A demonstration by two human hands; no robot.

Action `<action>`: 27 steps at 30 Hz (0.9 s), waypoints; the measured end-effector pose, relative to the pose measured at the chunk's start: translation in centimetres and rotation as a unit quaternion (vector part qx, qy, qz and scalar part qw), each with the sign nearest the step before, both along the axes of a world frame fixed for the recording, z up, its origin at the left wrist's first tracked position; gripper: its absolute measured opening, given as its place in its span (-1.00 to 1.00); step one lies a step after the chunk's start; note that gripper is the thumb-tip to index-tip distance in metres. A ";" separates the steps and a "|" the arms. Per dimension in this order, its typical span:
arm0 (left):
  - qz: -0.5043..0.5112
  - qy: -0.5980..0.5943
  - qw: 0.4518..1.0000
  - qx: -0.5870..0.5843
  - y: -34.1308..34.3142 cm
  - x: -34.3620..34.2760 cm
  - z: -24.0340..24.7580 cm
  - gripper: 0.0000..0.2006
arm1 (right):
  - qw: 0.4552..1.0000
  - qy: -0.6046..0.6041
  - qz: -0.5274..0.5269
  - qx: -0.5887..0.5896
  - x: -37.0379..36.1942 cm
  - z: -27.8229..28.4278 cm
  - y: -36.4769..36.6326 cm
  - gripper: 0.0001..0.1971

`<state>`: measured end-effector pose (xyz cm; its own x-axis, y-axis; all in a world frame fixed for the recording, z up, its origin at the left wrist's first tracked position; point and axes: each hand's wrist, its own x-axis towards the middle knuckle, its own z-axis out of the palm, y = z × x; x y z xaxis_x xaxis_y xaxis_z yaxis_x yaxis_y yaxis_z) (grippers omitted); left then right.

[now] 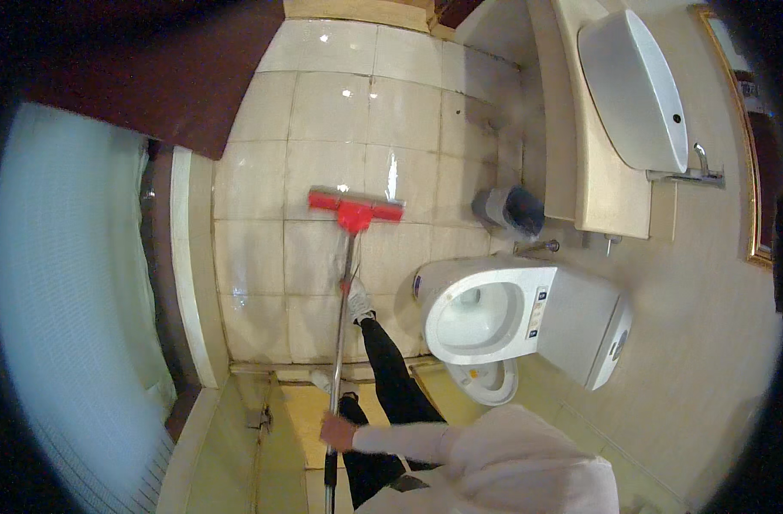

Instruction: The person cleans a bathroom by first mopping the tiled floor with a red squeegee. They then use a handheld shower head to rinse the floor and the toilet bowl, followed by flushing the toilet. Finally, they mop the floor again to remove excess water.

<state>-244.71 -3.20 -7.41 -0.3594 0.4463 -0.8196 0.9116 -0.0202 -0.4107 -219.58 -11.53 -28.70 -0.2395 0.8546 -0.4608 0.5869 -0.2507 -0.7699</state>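
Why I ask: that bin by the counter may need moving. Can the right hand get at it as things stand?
Probably not: the right hand is wrapped around the pole, and the bin sits low on the floor, beyond the toilet.

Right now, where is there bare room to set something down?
Floor tiles lie bare beyond the red tool head, and left of the pole as far as the pale ledge. The counter corner nearest the toilet, bordered by the basin, is bare too. Crowded: between the bin and toilet, and around the shoes by the pole.
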 end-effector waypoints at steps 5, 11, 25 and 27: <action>-0.143 -0.314 0.938 0.016 -0.5 18.9 -9.3 -0.65 | 0.975 -0.157 -0.154 -0.039 27.3 -8.9 -2.8 -0.94; 0.214 -0.452 0.768 -0.399 -3.1 54.5 -17.3 -0.68 | 0.873 -0.463 -0.044 -0.148 63.5 -10.0 -8.9 -0.90; -0.041 -0.295 0.923 -0.244 3.7 34.5 -3.4 -0.74 | 0.692 -0.720 0.034 0.044 32.7 -12.7 -5.8 -0.91; -0.038 -0.206 0.946 -0.248 5.9 30.1 1.3 -0.71 | 0.733 -0.672 -0.046 0.096 26.1 -9.5 -4.2 -0.92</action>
<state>-214.56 2.71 -6.16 0.0531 -0.0186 -0.9984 0.9804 -0.1887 0.0557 -193.46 -15.74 -38.18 0.3830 0.9187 -0.0960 0.8345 -0.2996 0.4623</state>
